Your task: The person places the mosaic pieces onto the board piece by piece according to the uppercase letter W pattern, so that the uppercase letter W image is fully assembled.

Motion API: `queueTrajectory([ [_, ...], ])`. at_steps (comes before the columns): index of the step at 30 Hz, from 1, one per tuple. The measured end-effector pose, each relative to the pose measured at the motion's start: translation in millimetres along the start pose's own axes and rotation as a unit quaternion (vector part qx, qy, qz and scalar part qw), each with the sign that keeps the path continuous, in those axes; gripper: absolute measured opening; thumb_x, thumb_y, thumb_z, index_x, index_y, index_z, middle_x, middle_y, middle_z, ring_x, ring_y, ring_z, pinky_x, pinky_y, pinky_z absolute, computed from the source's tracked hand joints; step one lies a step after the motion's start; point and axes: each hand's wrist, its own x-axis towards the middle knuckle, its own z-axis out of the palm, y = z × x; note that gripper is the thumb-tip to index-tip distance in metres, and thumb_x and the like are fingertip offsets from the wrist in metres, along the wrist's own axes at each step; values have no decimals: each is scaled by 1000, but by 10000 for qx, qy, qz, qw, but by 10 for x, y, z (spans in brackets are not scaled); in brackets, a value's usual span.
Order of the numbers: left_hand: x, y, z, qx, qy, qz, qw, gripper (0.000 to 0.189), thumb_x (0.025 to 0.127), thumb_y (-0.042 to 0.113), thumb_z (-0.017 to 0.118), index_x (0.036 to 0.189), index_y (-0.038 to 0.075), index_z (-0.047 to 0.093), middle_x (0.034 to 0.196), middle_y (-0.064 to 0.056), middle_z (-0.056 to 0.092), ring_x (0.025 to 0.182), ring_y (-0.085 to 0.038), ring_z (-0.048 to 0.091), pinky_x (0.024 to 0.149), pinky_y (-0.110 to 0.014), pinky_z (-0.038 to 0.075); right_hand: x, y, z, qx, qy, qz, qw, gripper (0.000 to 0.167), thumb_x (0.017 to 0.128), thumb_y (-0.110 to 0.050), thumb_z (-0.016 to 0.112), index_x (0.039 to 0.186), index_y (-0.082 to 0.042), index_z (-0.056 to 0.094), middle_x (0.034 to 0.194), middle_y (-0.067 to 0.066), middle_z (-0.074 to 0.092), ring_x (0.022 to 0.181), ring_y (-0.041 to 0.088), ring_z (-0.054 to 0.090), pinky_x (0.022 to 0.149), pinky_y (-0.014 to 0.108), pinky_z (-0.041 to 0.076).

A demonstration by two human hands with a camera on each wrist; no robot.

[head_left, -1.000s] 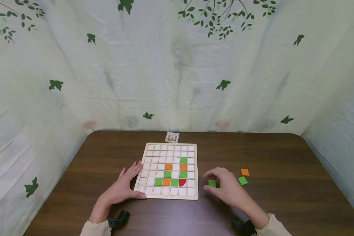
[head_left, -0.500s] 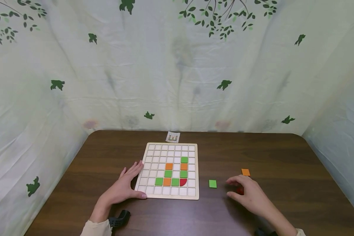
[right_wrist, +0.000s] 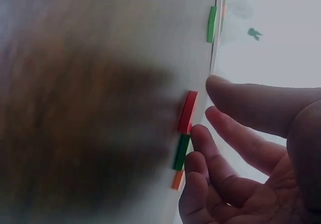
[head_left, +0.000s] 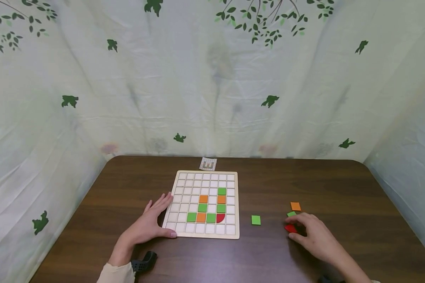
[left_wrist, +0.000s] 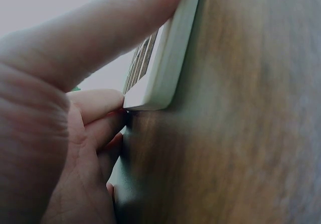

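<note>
My left hand [head_left: 146, 225] lies along the left side of a pale grid board [head_left: 207, 236], thumb at its near-left corner and fingers stretched along the edge. Several green and orange square tiles and one red rounded piece [head_left: 220, 218] sit in its cells. On the right, my right hand [head_left: 315, 237] hovers by another red piece [head_left: 290, 228], thumb and fingers apart around it. In the right wrist view that red piece [right_wrist: 188, 112] lies on the table, with a gap to the thumb. Behind it is a green tile [head_left: 291, 214], partly hidden by the fingers.
An orange tile [head_left: 295, 206] lies beyond the green one. A lone green tile [head_left: 255, 220] rests between the board and my right hand. A small printed card [head_left: 207, 164] lies at the table's back edge, before a leaf-patterned cloth [head_left: 212, 98].
My right hand has moved right, away from the lone green tile, over to the loose red piece. The left hand stays at the board's edge.
</note>
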Motion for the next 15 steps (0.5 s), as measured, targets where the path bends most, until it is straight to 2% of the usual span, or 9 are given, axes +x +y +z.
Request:
queueTrajectory([
  [8,-4,3,-8,-23,-7,-5,10000,118,69,49,89,157,0,28,163,-17,25,152,-40,14,115,-67,-1,16,31,-8,-353,19,-8,9994,30,79,-8,84,107,-16,75,106,-2,68,103,26,60,87,47,51],
  [15,-2,8,-16,-35,-33,-23,10000,119,69,49,89,157,0,27,164,-17,25,152,-40,13,115,-67,-1,16,35,-3,-453,-92,35,9989,28,78,-7,85,103,-18,75,100,-9,65,94,16,58,79,38,52],
])
